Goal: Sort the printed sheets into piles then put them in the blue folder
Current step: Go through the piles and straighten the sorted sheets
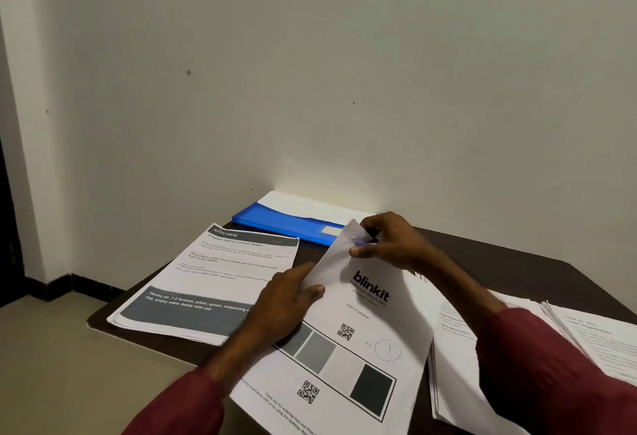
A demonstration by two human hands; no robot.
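A blinkit sheet (348, 352) with QR codes and grey squares lies tilted in the middle of the dark table (517, 262). My left hand (282, 300) pinches its upper left edge between thumb and fingers. My right hand (386, 241) grips its top corner, with a small dark and blue object partly hidden in the fingers. The blue folder (275, 222) lies flat at the back by the wall, white paper showing on it. A pile of KITCHEN sheets (213, 283) sits at the left. More printed piles (586, 341) lie at the right.
The table stands against a plain wall (310, 72). Its left edge drops to a tiled floor (51, 365). The KITCHEN pile and the blinkit sheet overhang the near edge.
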